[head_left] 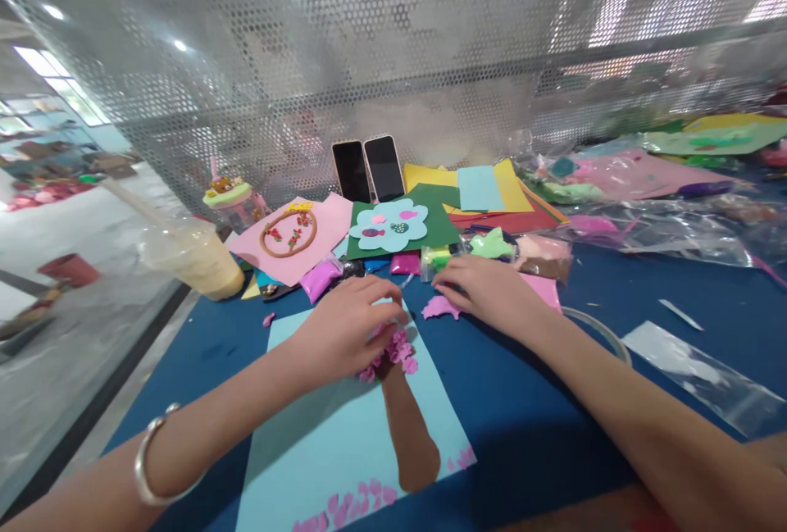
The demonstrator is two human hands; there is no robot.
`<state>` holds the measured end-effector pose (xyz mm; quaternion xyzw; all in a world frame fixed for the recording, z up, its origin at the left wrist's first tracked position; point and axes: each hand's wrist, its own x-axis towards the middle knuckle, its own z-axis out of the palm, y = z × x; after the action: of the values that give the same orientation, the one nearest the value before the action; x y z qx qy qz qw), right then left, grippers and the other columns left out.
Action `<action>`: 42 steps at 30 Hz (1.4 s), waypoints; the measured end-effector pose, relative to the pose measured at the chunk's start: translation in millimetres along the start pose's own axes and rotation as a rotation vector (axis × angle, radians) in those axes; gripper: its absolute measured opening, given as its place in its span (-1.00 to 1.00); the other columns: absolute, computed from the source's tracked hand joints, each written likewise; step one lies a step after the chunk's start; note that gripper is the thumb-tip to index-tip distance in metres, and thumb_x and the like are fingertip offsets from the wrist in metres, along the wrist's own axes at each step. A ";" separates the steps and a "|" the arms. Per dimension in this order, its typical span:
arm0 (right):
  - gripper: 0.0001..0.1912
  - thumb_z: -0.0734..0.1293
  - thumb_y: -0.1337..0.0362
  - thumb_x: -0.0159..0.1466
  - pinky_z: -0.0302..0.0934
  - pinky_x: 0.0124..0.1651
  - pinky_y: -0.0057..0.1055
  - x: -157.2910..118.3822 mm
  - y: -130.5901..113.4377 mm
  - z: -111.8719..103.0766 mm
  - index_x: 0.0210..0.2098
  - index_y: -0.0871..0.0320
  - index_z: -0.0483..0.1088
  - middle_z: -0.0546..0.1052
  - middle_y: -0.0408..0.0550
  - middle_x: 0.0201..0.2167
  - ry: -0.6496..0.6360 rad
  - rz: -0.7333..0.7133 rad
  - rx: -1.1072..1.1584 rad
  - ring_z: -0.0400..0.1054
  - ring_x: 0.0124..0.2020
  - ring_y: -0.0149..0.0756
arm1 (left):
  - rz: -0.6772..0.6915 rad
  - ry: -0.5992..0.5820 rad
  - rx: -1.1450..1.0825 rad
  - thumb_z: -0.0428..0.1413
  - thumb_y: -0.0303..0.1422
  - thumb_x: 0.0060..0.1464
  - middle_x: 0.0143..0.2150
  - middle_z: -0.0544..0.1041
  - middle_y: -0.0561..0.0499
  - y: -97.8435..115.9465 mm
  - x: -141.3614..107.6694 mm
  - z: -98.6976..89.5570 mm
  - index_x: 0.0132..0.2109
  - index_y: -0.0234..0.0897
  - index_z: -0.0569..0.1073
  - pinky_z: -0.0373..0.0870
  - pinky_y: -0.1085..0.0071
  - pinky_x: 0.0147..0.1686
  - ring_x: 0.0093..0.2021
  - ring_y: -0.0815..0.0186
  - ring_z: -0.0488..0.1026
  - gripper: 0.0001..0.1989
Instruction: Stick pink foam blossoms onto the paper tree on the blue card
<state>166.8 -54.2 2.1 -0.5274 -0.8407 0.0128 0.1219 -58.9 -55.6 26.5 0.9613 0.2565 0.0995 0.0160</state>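
Note:
My left hand point(352, 325) is bent over light blue paper point(307, 425), its fingers curled together above a cluster of pink clay blossoms point(399, 349). Its fingertips are partly hidden, so what they pinch does not show. The blossoms top a brown tree trunk point(407, 425) on the paper, and flat pink petals point(362, 501) run along the paper's near edge. To the right, my right hand point(483, 290) has its thumb and fingers closed at a ragged piece of pink clay point(440, 308) on the blue table.
Behind my hands lie clay packets point(320, 278), a green card with a flower-shaped cutout point(388, 225) and a pink card point(295, 237). Two phones point(367, 169) lean against a perforated metal screen point(430, 48). A drink cup point(190, 257) stands left; a plastic bag point(701, 372) lies right.

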 end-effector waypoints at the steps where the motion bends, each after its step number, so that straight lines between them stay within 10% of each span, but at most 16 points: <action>1: -0.79 0.24 0.37 0.28 0.27 -0.23 -0.36 0.2 -1.1 0.1 -0.24 0.16 0.53 0.57 0.02 -0.24 -0.023 -0.018 -0.014 0.43 -0.16 -0.15 | 0.014 0.008 0.014 0.00 -0.49 0.11 -0.12 0.47 -0.04 1.8 -4.3 2.1 -0.20 -0.23 0.45 0.29 0.31 -0.17 -0.11 0.24 0.39 -0.83; 25: -0.72 0.18 0.29 0.28 0.21 -0.30 -0.35 -7.1 4.7 0.2 -0.39 0.12 0.52 0.52 -0.01 -0.35 -0.114 -0.124 0.186 0.41 -0.33 -0.22 | -0.107 0.163 -0.044 -0.03 -0.42 0.17 -0.13 0.49 -0.05 -2.2 -21.5 9.7 -0.17 -0.20 0.47 0.33 0.28 -0.15 -0.14 0.25 0.40 -0.80; 34: -0.51 0.28 0.20 0.22 0.27 -0.19 -0.30 -9.6 9.2 5.4 0.15 0.01 0.26 0.51 -0.04 -0.05 -0.120 -0.056 0.248 0.42 -0.13 -0.12 | -0.108 0.197 -0.034 -0.01 -0.41 0.15 -0.17 0.49 -0.05 -12.6 7.3 0.7 -0.19 -0.27 0.48 0.34 0.29 -0.17 -0.15 0.23 0.40 -0.82; 42: -0.73 0.20 0.14 0.30 0.25 -0.13 -0.29 -3.7 9.3 6.1 -0.19 0.07 0.49 0.53 -0.04 -0.20 -0.171 -0.105 0.355 0.41 -0.19 -0.19 | -0.147 0.176 -0.107 0.00 -0.42 0.11 -0.22 0.48 -0.05 -32.6 10.9 -9.6 -0.23 -0.24 0.51 0.36 0.32 -0.19 -0.18 0.24 0.42 -0.81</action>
<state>175.2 -52.7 -6.0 -0.4503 -0.8588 0.1991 0.1418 -67.6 -22.1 35.3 0.9252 0.3208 0.1958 0.0519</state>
